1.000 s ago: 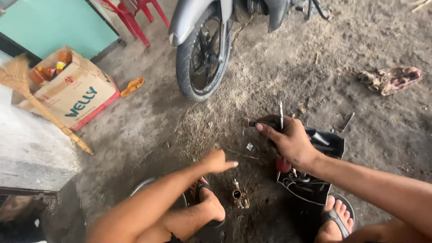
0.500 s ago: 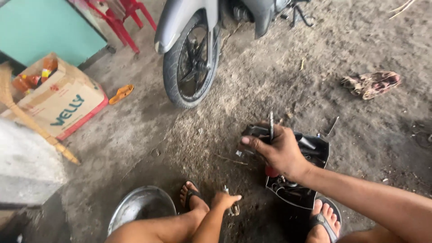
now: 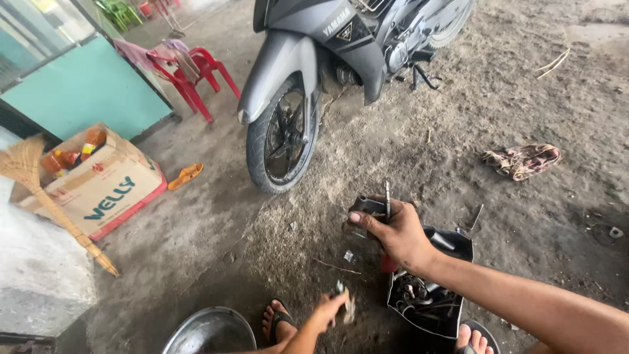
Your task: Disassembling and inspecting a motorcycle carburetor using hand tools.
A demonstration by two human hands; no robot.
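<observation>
The left hand (image 3: 329,308) is lowest in view, fingers closed around a small metal part (image 3: 344,303) that pokes up past the knuckles; what kind of part it is cannot be made out. Just to the left of that hand sits a sandalled foot (image 3: 278,322), and beyond the foot the rim of a metal bowl (image 3: 196,324) curves out of the bottom edge.

The right hand (image 3: 393,233) lies up and to the right of the left one, clenched around a dark part (image 3: 365,206) and a thin tool (image 3: 387,198) whose shaft stands upright above the fingers. Directly under the right wrist is a black plastic cover (image 3: 452,244) lying open like a tray — loose tools and bits fill its hollow. A second foot (image 3: 475,338) shows just below the cover.

Between the two hands the dirt ground (image 3: 314,236) carries a few small scraps. Further out from the right hand, a rag (image 3: 522,160) lies on the ground to the right. Straight ahead stands a grey motorbike (image 3: 327,39), its front wheel (image 3: 283,139) nearest the hands. Far to the left of the hands are a cardboard box (image 3: 105,187) with bottles, a broom (image 3: 49,196) — leaning across it — an orange sandal (image 3: 185,176) and a red plastic chair (image 3: 193,72).
</observation>
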